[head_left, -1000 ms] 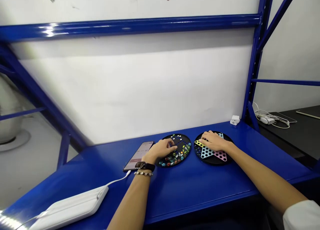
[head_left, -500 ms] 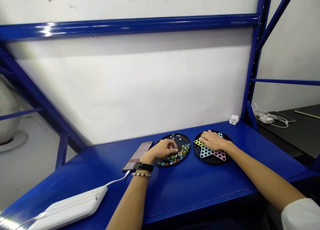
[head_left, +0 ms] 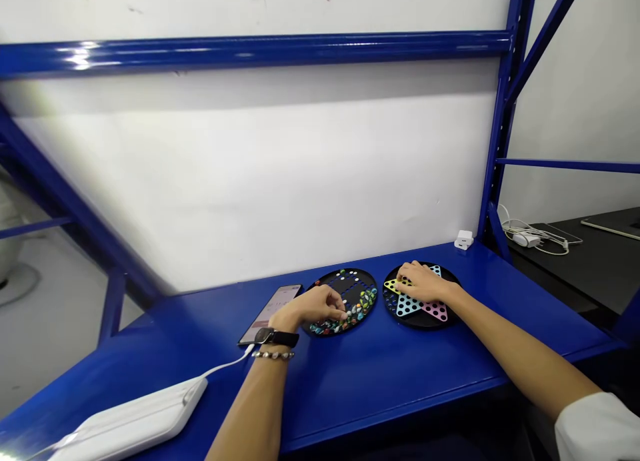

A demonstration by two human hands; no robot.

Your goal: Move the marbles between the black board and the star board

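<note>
My left hand (head_left: 320, 305) is over a round black tray (head_left: 349, 287), with glass marbles (head_left: 367, 299) of many colours heaped along its near and right sides. Thumb and fingertips are pinched together just above the marbles; whatever may be between them is too small to make out. On the right, my right hand (head_left: 423, 282) lies palm down across a round black game board with a coloured star (head_left: 411, 305) full of holes. Its fingers reach over the yellow point, loosely bent and a little apart, covering part of the star.
Left of the tray lies a phone (head_left: 270, 313) on a white cable running towards a white power bank (head_left: 130, 421). A white plug adapter (head_left: 464, 239) stands at the back right of the blue shelf (head_left: 380, 374). Blue uprights and a crossbar (head_left: 250, 51) frame the wall.
My left hand has shifted slightly towards the near side of the tray, its pinch lower over the marbles. My right hand stays on the star board. The whole view has moved a little.
</note>
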